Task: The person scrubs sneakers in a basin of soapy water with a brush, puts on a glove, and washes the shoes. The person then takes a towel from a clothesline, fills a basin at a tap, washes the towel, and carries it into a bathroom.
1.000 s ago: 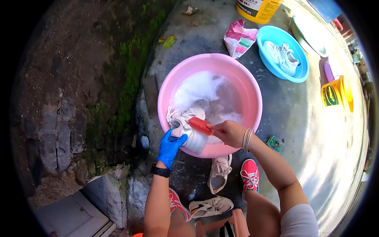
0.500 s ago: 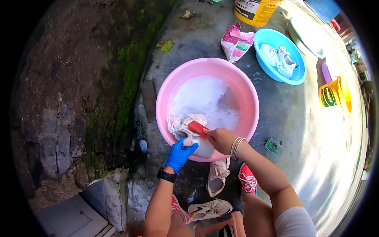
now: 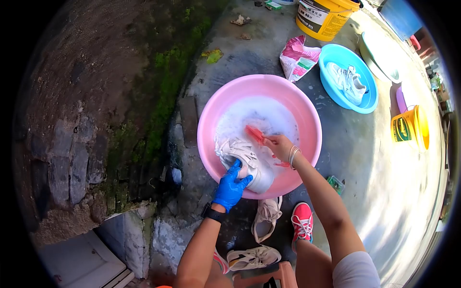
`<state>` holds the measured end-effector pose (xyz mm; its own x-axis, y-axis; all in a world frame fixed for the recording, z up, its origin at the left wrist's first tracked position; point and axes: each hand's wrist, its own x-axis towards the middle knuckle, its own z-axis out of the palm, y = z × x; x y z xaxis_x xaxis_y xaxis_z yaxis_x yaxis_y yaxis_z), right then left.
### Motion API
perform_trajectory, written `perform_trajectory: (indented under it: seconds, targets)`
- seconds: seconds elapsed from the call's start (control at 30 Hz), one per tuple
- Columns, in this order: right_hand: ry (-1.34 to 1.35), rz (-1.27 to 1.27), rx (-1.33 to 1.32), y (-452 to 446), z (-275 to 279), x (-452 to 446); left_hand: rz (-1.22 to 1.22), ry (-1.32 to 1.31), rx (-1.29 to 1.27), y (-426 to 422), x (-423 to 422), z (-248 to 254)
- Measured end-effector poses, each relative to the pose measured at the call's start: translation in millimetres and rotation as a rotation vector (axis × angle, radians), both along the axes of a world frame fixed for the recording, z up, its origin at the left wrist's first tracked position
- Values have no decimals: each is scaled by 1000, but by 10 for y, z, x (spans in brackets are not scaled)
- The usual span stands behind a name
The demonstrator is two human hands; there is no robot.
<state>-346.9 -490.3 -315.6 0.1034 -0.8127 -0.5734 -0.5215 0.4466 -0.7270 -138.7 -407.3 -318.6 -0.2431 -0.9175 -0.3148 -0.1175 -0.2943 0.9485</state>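
And there was the white shoe, tilted against the near inside wall of the pink basin, its laces trailing to the left and white suds spread out beyond it! The left hand, in a blue glove with a dark watch at the wrist, had it: the fingers were clamped on the shoe around its opening. Over on the other side, the right hand, bare, bracelets at the wrist, had its fingers closed around the handle of a red brush. That brush hung over the suds, just beyond the shoe; whether its bristles touched the foam, you could not tell.

Out past the basin, a pink-and-white bag stood on the concrete ground, right beside a blue basin with white footwear inside. A yellow bucket stood behind the bag, another, the tipped yellow tub, off to the right. And down at the near side, two beige shoes lay between the person's feet, in front of a pinkish stool!
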Motion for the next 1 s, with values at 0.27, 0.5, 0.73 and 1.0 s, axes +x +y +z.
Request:
perform_trajectory:
  seconds: [0.27,0.5,0.73,1.0]
  targets:
    - [60,-77,-216,333,5,24,-178,-256,-498,-80,-320,88]
    - [-707,-274,102,509,96,-24,-444,-534,-848,110,-520,382]
    - [-889,-401,12,653,424,-283,-560,-614,-972,137,-753,906]
    - [-974,-361,102,337,371,-736,67,-298,-826,-59,-385,1227]
